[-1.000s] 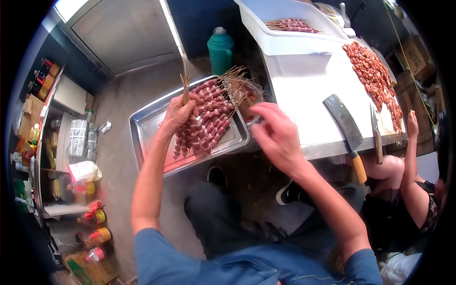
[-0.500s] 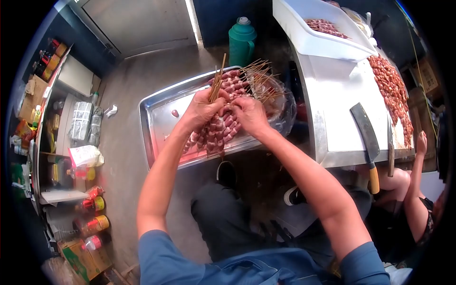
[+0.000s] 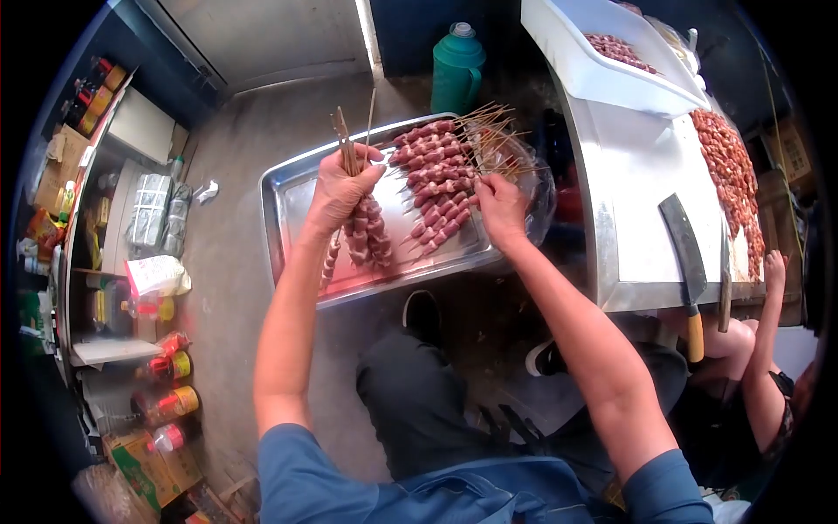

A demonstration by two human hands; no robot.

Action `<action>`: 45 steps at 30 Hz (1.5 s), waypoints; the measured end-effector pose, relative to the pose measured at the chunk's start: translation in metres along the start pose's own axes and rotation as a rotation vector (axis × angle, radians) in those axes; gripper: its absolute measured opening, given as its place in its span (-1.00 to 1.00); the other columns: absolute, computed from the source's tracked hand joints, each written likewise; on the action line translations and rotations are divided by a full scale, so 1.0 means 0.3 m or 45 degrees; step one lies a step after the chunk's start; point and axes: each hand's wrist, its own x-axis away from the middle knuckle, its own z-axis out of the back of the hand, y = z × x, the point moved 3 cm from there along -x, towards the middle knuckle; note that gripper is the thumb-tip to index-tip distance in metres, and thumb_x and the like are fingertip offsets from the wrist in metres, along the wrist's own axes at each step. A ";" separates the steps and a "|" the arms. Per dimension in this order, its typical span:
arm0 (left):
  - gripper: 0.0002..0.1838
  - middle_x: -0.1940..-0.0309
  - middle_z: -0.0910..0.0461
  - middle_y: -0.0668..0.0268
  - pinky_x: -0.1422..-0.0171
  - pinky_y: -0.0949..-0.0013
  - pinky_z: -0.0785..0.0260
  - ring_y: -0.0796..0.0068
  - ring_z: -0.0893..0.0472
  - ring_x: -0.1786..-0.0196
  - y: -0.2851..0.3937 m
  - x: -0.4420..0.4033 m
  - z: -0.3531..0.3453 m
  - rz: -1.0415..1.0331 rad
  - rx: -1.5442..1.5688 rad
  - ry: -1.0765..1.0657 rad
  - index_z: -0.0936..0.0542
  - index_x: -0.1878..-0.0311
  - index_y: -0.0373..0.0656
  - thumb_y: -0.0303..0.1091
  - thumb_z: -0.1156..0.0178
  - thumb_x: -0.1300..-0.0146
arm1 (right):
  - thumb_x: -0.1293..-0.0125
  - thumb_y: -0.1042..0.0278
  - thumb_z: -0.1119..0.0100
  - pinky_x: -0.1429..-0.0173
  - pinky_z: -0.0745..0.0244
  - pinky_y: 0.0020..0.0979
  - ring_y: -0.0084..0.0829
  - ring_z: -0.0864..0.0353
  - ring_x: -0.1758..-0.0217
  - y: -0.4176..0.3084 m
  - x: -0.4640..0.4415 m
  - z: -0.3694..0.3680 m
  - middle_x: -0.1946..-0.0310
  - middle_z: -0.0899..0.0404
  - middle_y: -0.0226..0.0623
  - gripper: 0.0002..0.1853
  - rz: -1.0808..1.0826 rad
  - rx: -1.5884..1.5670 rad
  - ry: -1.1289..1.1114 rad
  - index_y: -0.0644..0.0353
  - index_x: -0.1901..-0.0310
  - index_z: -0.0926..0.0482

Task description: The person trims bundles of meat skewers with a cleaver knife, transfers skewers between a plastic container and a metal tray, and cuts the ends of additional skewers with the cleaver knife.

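A bundle of meat skewers point(image 3: 367, 234) hangs meat-down from my left hand point(image 3: 342, 188), which is closed around the sticks over the metal tray point(image 3: 292, 214). Several more meat skewers point(image 3: 434, 166) lie side by side in the tray, their bare sticks pointing to the upper right. At the right ends of these, my right hand point(image 3: 502, 206) is closed, thumb and fingers together at a skewer's stick. A clear plastic bag point(image 3: 537, 196) sits beside the tray's right edge, partly under the sticks.
A cleaver point(image 3: 683, 244) and meat pieces point(image 3: 729, 170) lie on the table point(image 3: 624, 236) at right, near a white tub point(image 3: 602, 74). A green flask point(image 3: 457, 70) stands behind the tray. Another person's hand point(image 3: 775, 269) shows at right; shelves point(image 3: 118, 351) with bottles stand left.
My right hand came in from the right to the bundle, then moved back right to the lying skewers' sticks. My left hand still holds its bundle, now apart from the others. The view shifted.
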 end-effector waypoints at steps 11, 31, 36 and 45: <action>-0.87 0.54 -0.48 0.47 0.39 0.59 -0.30 0.69 -0.44 0.48 -0.046 0.037 0.070 -0.011 0.105 0.156 -0.58 0.22 -0.21 -0.38 -0.29 -0.26 | -0.24 0.49 -0.15 0.09 -0.54 -0.40 -0.38 -0.67 0.22 -0.114 0.181 0.097 -0.10 -0.52 -0.11 -0.60 0.071 -0.104 0.086 0.34 -0.12 -0.48; -0.84 0.61 -0.38 0.51 0.57 0.56 -0.14 0.73 -0.31 0.63 0.073 -0.003 0.184 -0.473 0.394 0.709 -0.56 0.22 -0.22 -0.33 -0.28 -0.35 | -0.27 0.49 -0.15 0.22 -0.56 -0.37 -0.33 -0.72 0.35 0.110 0.513 0.217 0.31 -0.66 -0.10 -0.83 -0.124 -0.133 -0.372 0.32 0.13 -0.60; -0.87 0.59 -0.42 0.51 0.57 0.61 -0.13 0.77 -0.33 0.61 0.014 0.053 0.204 -0.520 0.301 0.917 -0.56 0.26 -0.21 -0.40 -0.32 -0.30 | -0.28 0.48 -0.15 0.23 -0.58 -0.39 -0.34 -0.73 0.36 0.141 0.558 0.229 0.31 -0.68 -0.11 -0.83 -0.174 -0.142 -0.444 0.32 0.13 -0.61; -0.82 0.60 -0.48 0.44 0.56 0.61 -0.21 0.72 -0.40 0.62 0.031 0.099 0.256 -0.502 0.181 0.989 -0.55 0.33 -0.24 -0.43 -0.40 -0.22 | -0.29 0.46 -0.15 0.23 -0.59 -0.39 -0.34 -0.73 0.35 0.157 0.580 0.212 0.31 -0.68 -0.13 -0.82 -0.204 -0.141 -0.502 0.32 0.12 -0.62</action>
